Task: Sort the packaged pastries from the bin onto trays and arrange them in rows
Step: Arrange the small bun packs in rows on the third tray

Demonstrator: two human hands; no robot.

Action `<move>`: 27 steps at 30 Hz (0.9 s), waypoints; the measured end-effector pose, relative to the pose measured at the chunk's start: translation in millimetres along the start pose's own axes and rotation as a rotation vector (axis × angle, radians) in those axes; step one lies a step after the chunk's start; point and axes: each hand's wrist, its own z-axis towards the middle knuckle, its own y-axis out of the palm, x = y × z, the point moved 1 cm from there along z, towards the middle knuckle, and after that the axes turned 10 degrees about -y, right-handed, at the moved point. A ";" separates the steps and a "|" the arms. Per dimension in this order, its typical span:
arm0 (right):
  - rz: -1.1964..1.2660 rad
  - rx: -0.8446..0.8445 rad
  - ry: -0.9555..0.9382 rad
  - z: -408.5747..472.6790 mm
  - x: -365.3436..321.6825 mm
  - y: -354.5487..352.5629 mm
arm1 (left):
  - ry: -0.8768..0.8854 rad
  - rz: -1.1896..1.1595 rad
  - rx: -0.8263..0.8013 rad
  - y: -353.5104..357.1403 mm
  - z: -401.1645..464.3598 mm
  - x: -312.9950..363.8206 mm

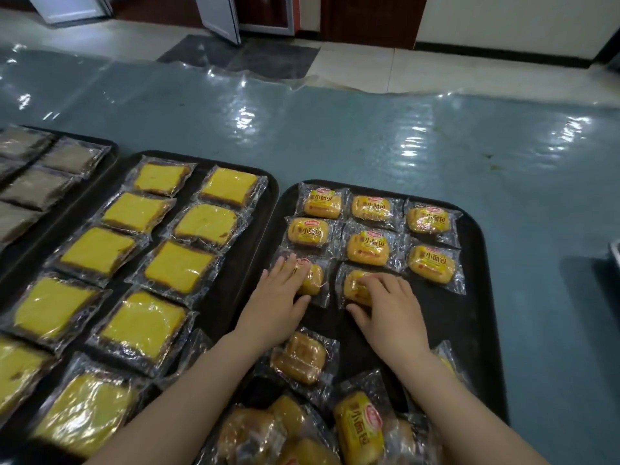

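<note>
Resting flat on a wrapped bun [313, 280] at frame centre, the left hand [280, 293] lay with fingers straight; the right hand [385, 302] curled over its neighbour [357, 286], both on the right tray [476, 297]. Six buns sat in rows above; loose buns [300, 359] crowded the lower edge. Yellow cakes [181, 266] filled the tray [268, 186] left of it.

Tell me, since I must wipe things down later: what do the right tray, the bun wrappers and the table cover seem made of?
Right tray: apparently matte black plastic, rounded raised rim. Bun wrappers: thin clear plastic film, glossy, crinkled, crimped edges. Table cover: seemingly clear plastic sheet over teal, with wavy glare.
</note>
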 end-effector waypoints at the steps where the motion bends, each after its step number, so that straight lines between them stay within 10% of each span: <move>1: 0.025 -0.014 -0.022 -5.1 -5.3 -0.3 | -0.006 -0.060 0.007 -1.6 -5.9 -1.6; 11: 0.028 -0.370 -0.158 -30.1 -64.7 26.0 | -0.161 -0.231 0.072 -15.9 -71.2 -37.1; 20: 0.065 0.103 -0.140 -26.1 -83.4 7.6 | -0.195 -0.170 0.039 -51.9 -96.1 -70.6; 27: 0.126 -0.222 -0.146 -47.0 -99.5 26.4 | -0.270 -0.244 0.070 -51.4 -127.2 -96.0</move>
